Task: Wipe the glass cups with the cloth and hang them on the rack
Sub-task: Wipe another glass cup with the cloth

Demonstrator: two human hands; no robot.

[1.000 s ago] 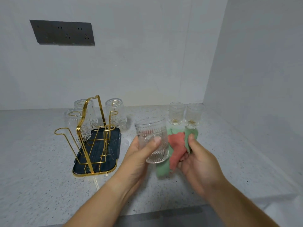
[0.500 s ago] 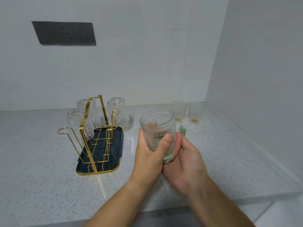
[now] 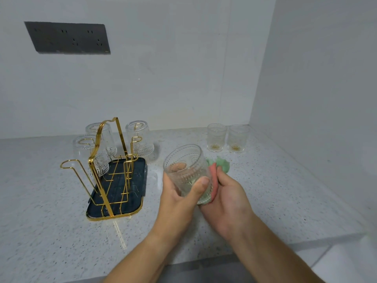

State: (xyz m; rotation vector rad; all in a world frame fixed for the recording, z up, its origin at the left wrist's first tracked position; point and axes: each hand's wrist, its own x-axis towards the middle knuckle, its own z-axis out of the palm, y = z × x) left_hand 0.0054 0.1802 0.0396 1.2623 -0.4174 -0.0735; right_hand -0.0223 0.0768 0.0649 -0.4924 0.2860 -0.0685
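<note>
- Above the counter (image 3: 40, 201), front centre: one glass cup (image 3: 186, 170) is held clear of the surface, mouth tipped toward the camera.
- Left hand (image 3: 179, 201) wraps the cup: thumb across the near wall, fingers curled round the far side and visible through the glass.
- Right hand (image 3: 228, 199) is curled on the cloth (image 3: 221, 165) and presses it to the cup's right wall; green folds poke out above the fingers.
- Change: a second ago the cloth was bunched in the right hand, beside the cup and apart from it. Half a second ago it met the glass; now it is sandwiched between palm and cup.
- Reading: wiping of this cup has begun on the outside; the inside looks untouched.
- Rack (image 3: 110, 166) carries three inverted cups (image 3: 139, 137); its near-left hook is free.
- Two upright cups (image 3: 216, 136) wait at the back right, unmoved across the frames.
- Estimate: three hung, one in hand, two to go.
</note>
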